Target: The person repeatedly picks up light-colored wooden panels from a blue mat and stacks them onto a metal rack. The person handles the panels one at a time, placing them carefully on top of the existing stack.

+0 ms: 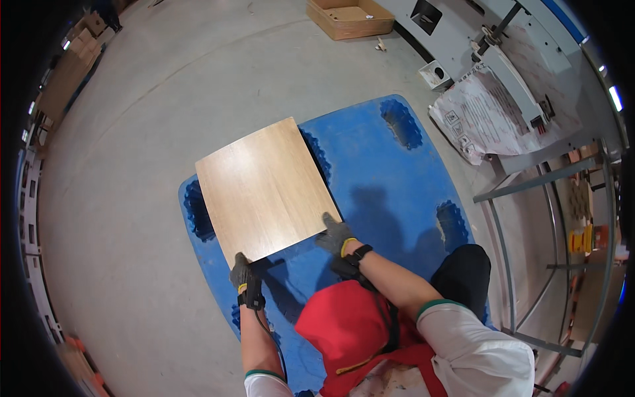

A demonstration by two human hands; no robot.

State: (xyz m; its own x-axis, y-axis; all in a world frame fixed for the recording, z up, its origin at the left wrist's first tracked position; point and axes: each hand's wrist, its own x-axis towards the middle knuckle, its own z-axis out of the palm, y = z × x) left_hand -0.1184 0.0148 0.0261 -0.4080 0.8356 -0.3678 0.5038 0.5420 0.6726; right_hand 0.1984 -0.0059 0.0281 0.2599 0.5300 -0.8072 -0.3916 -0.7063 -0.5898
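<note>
A flat wood-grain board (268, 188) lies over the left part of a blue plastic pallet (370, 159), its far-left corner reaching past the pallet's edge. My left hand (241, 271), in a dark grey glove, grips the near-left corner with the thumb on top. At the near-right corner my right hand (335, 237), gloved the same way, holds the board with its thumb over the top face. The fingers of both hands are mostly hidden under the board's edge. Dark straps with small devices sit on both wrists.
A grey machine (522, 86) stands at the right, with a white printed sack (476, 112) on it and a metal frame (509, 264) below. An open cardboard box (350, 23) rests on the floor at the back. Deep recesses (400, 126) mark the pallet. Stacked cartons (69, 63) line the far left.
</note>
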